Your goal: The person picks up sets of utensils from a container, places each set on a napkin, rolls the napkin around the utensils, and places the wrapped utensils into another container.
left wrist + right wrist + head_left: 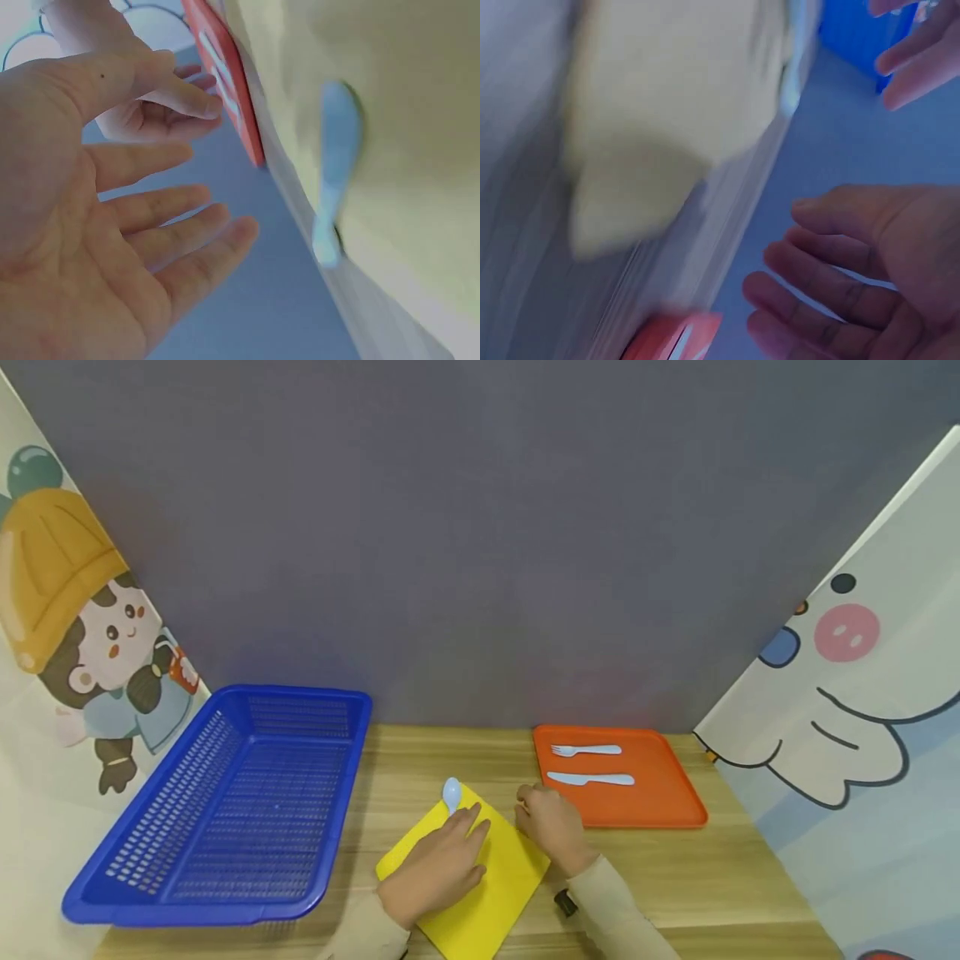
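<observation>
A yellow cloth-like sheet, turned like a diamond, lies on the wooden table. On its far left part rests a pale blue spoon, bowl end beyond the edge; the left wrist view shows the spoon whole. My left hand hovers above the sheet near the spoon's handle, fingers extended and holding nothing. At the sheet's right edge is my right hand, between sheet and orange tray. Its fingers bend loosely around nothing in the right wrist view, where the sheet's near corner looks slightly bent.
An orange tray at the right back carries a pale blue fork and a knife. A large blue basket stands on the left. Behind the table rises a grey panel. A small black object appears beside the right sleeve.
</observation>
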The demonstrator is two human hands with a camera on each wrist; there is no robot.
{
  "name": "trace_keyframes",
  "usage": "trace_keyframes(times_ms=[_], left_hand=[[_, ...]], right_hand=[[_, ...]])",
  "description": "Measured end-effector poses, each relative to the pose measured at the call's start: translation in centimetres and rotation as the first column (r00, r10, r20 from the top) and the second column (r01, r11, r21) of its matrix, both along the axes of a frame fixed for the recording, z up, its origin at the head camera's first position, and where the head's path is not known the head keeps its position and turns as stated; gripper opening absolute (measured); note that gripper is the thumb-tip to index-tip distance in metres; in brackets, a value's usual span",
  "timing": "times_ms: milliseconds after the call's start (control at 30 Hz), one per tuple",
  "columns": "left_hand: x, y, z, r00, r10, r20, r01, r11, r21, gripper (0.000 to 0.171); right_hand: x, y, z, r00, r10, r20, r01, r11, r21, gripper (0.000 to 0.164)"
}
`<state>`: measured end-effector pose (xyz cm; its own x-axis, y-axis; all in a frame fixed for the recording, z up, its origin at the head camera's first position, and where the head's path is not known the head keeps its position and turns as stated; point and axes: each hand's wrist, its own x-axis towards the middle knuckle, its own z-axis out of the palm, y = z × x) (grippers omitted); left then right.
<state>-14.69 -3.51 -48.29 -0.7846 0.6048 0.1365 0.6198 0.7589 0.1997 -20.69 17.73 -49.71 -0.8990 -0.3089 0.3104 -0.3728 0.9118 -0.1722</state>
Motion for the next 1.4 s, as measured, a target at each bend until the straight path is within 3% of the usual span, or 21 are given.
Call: trace_keyframes(times_ms=[133, 300, 367, 600, 800, 1000, 1233, 1400], left_hand=[[-1.2, 2.6, -0.2, 0.998, -0.057, -0.007, 0.057, 0.997, -0.052, 0.055], [-2.4, 6.2, -0.6, 0.991, -0.128, 0.034, 0.13, 0.989, -0.072, 0.055], [-2.9, 7.6, -0.8, 0.989, -0.141, 0.054, 0.145, 0.987, -0.073, 0.053], [-4.6, 11.2, -1.5, 0.988, -0.154, 0.028, 0.156, 0.975, -0.161, 0.051], [-5.2, 12.6, -1.6, 0.988, -0.143, 0.062, 0.154, 0.96, -0.234, 0.055], [-5.6, 13.0, -2.2, 0.984, -0.136, 0.118, 0.16, 0.958, -0.238, 0.054], [-6.8, 13.9, -2.3, 0.983, -0.174, -0.05, 0.159, 0.961, -0.225, 0.011], [-7.4, 14.5, -2.3, 0.988, -0.14, -0.06, 0.124, 0.969, -0.215, 0.01]], right_hand=[[-1.4, 3.1, -0.5, 1.0, -0.031, 0.002, 0.03, 0.999, 0.031, 0.006], [-3.1, 6.9, -0.9, 0.996, -0.085, 0.033, 0.082, 0.994, 0.078, 0.007], [-3.6, 8.3, -1.0, 0.994, -0.103, 0.032, 0.1, 0.992, 0.078, 0.007], [-5.4, 12.0, -1.4, 0.993, -0.114, -0.008, 0.114, 0.986, 0.124, 0.01], [-6.3, 13.3, -1.6, 0.996, -0.086, -0.015, 0.087, 0.972, 0.219, 0.008], [-6.7, 13.9, -1.9, 0.997, -0.076, 0.013, 0.068, 0.946, 0.318, 0.015], [-7.3, 14.2, -2.0, 0.999, -0.047, -0.019, 0.051, 0.929, 0.366, 0.024], [-7.5, 14.0, -2.0, 0.998, -0.06, 0.003, 0.055, 0.935, 0.35, 0.022]])
